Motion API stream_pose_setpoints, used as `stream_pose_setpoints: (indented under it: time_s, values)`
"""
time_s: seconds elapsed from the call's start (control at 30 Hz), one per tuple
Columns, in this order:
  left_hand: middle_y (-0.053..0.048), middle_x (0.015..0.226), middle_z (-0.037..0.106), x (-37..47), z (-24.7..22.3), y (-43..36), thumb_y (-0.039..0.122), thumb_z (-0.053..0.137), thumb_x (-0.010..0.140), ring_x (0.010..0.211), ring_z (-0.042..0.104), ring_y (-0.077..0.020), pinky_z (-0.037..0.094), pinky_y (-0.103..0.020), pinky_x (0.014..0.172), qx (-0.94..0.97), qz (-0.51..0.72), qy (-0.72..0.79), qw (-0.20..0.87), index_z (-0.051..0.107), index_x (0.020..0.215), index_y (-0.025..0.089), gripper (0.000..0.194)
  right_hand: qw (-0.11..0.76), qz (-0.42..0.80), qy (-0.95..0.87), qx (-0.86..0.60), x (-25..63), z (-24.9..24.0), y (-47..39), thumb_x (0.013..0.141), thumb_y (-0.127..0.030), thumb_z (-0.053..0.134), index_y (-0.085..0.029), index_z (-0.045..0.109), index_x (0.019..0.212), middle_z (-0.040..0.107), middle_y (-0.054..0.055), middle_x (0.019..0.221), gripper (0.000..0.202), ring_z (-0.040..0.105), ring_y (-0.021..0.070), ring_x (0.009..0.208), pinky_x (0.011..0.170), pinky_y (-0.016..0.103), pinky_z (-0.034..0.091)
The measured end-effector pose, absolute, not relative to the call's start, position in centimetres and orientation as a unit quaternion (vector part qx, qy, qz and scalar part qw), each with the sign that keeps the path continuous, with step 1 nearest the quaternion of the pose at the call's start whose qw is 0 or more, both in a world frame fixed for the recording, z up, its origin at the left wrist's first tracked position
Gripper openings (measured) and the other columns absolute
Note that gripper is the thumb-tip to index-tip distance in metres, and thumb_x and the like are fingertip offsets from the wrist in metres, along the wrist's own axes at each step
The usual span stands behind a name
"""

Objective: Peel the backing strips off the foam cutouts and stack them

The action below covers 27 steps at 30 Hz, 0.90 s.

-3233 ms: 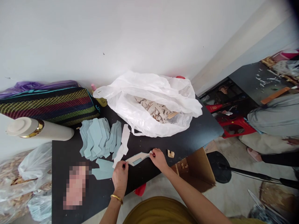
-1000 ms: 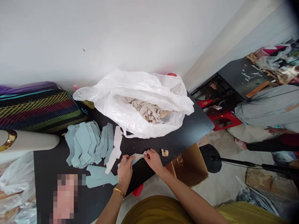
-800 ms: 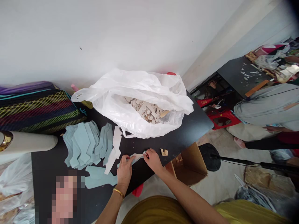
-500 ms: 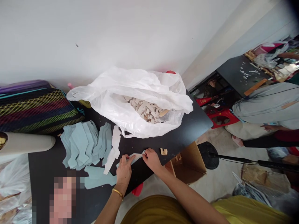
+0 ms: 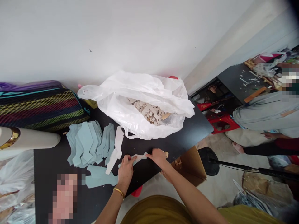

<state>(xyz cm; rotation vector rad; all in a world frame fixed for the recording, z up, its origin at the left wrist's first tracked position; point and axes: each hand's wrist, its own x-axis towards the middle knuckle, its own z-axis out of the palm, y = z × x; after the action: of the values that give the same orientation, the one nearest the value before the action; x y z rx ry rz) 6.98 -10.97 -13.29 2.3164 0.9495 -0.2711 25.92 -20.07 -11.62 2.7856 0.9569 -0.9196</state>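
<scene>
A narrow, light-coloured cut-out strip with wavy edges (image 5: 140, 156) lies near the table's front edge between my hands. My left hand (image 5: 125, 171) has closed thumb and fingers on its left end. My right hand (image 5: 159, 158) pinches the right end, partly covering a small tan scrap (image 5: 166, 154) behind it. Left of my left hand, a whitish zigzag piece (image 5: 116, 151) and a broader pale-blue piece (image 5: 100, 177) lie flat. Beyond them are overlapping stacks of pale-blue cut-outs (image 5: 85, 143).
A white plastic bag (image 5: 140, 87) full of tan offcuts stands at the back of the black table (image 5: 187, 133). A cardboard box (image 5: 192, 163) is below the right edge. A striped mesh bag (image 5: 42, 107) and a white cylinder (image 5: 39, 138) sit left. Another person (image 5: 263, 112) is at right.
My right hand has turned and now partly covers the tan scrap. Both hands keep hold of the strip. The whole view has shifted slightly.
</scene>
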Motion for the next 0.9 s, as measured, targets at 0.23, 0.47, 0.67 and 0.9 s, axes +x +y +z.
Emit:
stream_pose_setpoints:
  time_s: [0.23, 0.47, 0.67, 0.9]
  values:
    - [-0.008, 0.115, 0.055, 6.1, -14.5, -10.8, 0.010, 0.039, 0.090, 0.107, 0.060, -0.0202, 0.053, -0.030, 0.081, 0.842, -0.034, 0.380, 0.382, 0.065, 0.120, 0.027, 0.044, -0.115, -0.321, 0.456, 0.822, 23.6, -11.5, -20.2, 0.096, -0.025, 0.050, -0.020, 0.068, 0.088, 0.073, 0.003, 0.088, 0.020, 0.067, 0.0157, 0.085, 0.077, 0.023, 0.043]
    - [-0.011, 0.106, 0.063, 3.0, -16.2, -11.8, 0.010, 0.035, 0.089, 0.103, 0.063, -0.0212, 0.053, -0.040, 0.095, 0.820, 0.087, 0.357, 0.439, 0.069, 0.103, 0.017, 0.037, -0.105, -0.317, 0.453, 0.827, 22.9, -12.9, -19.6, 0.091, -0.018, 0.053, -0.022, 0.069, 0.088, 0.073, 0.001, 0.088, 0.017, 0.067, 0.0151, 0.082, 0.072, 0.021, 0.042]
    - [-0.012, 0.110, 0.065, 2.8, -14.7, -12.5, 0.010, 0.037, 0.088, 0.108, 0.062, -0.0222, 0.051, -0.044, 0.101, 0.815, 0.090, 0.371, 0.436, 0.069, 0.104, 0.018, 0.036, -0.084, -0.275, 0.445, 0.848, 26.6, -11.5, -24.7, 0.085, -0.012, 0.055, -0.020, 0.069, 0.092, 0.069, 0.009, 0.097, 0.017, 0.063, 0.0211, 0.095, 0.081, 0.028, 0.042]
    - [-0.014, 0.109, 0.066, 0.7, -12.2, -12.7, 0.012, 0.033, 0.090, 0.105, 0.065, -0.0231, 0.055, -0.044, 0.094, 0.804, 0.039, 0.376, 0.460, 0.067, 0.104, 0.017, 0.037, 0.139, -0.138, 0.398, 0.896, 33.5, -9.7, -34.2, 0.091, -0.015, 0.046, -0.013, 0.069, 0.084, 0.069, 0.016, 0.086, 0.024, 0.067, 0.0282, 0.083, 0.072, 0.037, 0.048]
